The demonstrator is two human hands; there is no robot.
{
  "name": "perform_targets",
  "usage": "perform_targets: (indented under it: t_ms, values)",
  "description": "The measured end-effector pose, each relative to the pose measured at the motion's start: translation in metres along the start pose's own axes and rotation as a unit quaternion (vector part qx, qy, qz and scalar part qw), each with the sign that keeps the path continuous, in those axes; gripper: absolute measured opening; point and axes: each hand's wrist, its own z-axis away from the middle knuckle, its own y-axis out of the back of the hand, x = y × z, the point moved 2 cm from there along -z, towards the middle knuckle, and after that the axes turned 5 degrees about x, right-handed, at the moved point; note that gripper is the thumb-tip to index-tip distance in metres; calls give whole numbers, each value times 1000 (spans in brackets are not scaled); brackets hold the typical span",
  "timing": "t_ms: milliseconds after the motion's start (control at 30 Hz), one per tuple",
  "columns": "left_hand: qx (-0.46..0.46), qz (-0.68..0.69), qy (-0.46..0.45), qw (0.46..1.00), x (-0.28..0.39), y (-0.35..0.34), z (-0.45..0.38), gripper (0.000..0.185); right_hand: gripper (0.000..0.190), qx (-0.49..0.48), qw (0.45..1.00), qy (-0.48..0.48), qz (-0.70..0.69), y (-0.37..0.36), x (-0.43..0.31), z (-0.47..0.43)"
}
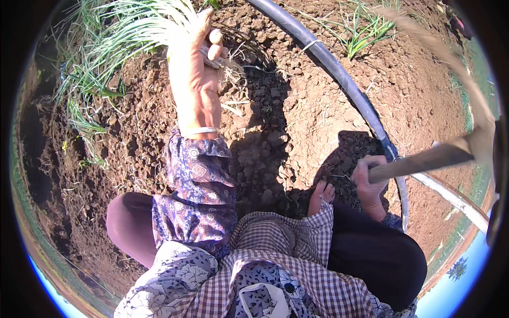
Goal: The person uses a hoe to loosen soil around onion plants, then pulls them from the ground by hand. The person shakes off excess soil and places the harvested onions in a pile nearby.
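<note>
My left hand (pixel 197 65) is closed around a bunch of green seedlings (pixel 151 24) with long thin leaves, much like onion plants. Their pale stem ends and stringy roots stick out to the right of my palm, over the brown soil. On the right, my right hand (pixel 370 179) grips the wooden handle (pixel 425 161) of a curved hand tool, raised beside a black hose. The tool's far part (pixel 457 67) is blurred and runs up along the right side; its exact kind cannot be told.
A black irrigation hose (pixel 338 69) curves down from the top centre and meets a pale pipe (pixel 453 198) at right. Leafy plants (pixel 85 85) stand at left, and a green clump (pixel 356 35) grows beyond the hose. My bare foot (pixel 321 194) rests on cloddy soil.
</note>
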Motion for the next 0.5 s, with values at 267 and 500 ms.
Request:
perform_targets:
  t_ms: [267, 500]
  values:
    - [23, 74, 79, 994, -34, 15, 8, 30, 27, -197, 937, -203, 207, 11, 92, 55]
    - [-46, 81, 110, 990, -48, -14, 27, 36, 13, -107, 990, -50, 73, -32, 12, -30]
